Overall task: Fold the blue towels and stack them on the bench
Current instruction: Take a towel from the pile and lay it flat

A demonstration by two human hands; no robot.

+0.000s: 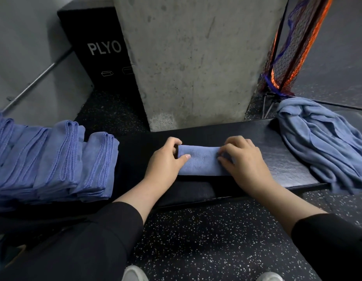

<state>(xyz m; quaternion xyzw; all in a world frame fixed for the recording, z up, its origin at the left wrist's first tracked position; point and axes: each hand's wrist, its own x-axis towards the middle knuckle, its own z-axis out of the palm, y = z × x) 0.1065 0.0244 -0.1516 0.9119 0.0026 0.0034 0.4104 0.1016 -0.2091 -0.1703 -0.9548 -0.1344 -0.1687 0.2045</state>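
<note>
A small folded blue towel lies flat on the black padded bench in the middle of the view. My left hand grips its left end, thumb on top and fingers curled over the far edge. My right hand pinches its right end with the fingertips. On the left of the bench stands a row of several folded blue towels, leaning on one another. A heap of unfolded blue towels lies on the bench's right end and hangs over its edge.
A concrete pillar rises just behind the bench. A black box marked PLYO stands behind it at the left, beside a metal bar. An orange and blue net leans at the back right. Speckled black flooring lies below.
</note>
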